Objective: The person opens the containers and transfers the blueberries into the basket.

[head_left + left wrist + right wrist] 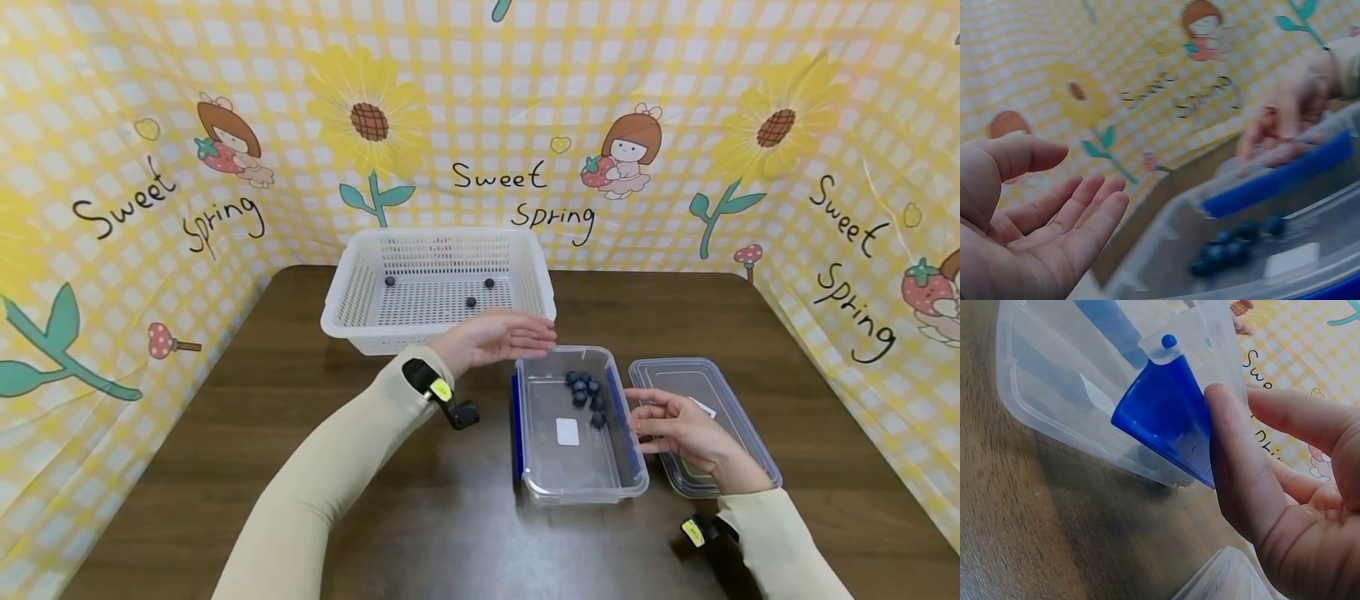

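Observation:
A clear plastic food container (547, 477) with blue side latches stands on the table, several blueberries (580, 397) clustered inside. My right hand (686, 433) is at its right wall; in the right wrist view, the thumb (1238, 456) lies against the hanging blue latch (1163, 419). My left hand (498, 340) is held between the container's far left corner and the white basket, palm turned up and fingers loosely extended in the left wrist view, holding nothing. The white perforated basket (442, 340) has 3 blueberries (471, 302) spread over its floor.
A clear lid (720, 379) with a bluish rim lies right of the container, partly under my right hand. A white label (567, 432) shows on the container's floor. Yellow checked cloth (480, 108) walls in the brown table (247, 392) at the back and sides.

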The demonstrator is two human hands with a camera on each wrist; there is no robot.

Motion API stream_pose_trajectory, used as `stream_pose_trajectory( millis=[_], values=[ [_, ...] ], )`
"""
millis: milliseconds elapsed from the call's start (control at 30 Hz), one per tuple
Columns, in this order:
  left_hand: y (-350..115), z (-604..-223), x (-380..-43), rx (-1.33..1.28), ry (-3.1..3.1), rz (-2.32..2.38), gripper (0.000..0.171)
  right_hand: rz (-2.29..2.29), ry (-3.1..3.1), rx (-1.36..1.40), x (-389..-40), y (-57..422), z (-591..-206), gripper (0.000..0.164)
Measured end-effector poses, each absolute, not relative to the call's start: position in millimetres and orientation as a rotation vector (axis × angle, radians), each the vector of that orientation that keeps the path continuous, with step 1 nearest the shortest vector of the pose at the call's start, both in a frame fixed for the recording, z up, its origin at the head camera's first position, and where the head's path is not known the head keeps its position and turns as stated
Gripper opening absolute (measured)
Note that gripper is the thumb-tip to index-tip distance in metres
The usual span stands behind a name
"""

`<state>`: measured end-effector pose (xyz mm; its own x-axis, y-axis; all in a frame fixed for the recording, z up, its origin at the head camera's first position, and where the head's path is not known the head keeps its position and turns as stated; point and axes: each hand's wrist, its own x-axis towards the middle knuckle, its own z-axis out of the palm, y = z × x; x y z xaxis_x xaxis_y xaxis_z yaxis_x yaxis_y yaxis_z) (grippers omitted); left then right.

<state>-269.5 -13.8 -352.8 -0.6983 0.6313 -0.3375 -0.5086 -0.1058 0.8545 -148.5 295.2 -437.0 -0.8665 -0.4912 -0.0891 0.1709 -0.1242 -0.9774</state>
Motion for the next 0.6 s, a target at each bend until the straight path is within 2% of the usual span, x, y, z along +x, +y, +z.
stream_pose_trajectory(
  millis=[333,500,600],
  values=[
    [24,-388,-237,0.172,1.439,1.695,0.041,-2.022,1.754,-0.36,-145,297,-436,0.04],
    [40,-399,-222,0.09,1.463,1.665,0.042,-2.027,1.741,-0.389,-144,297,-437,0.041],
    [47,-403,-214,0.026,1.479,1.642,0.048,-2.027,1.723,-0.386,-145,295,-438,0.041]
  ],
)
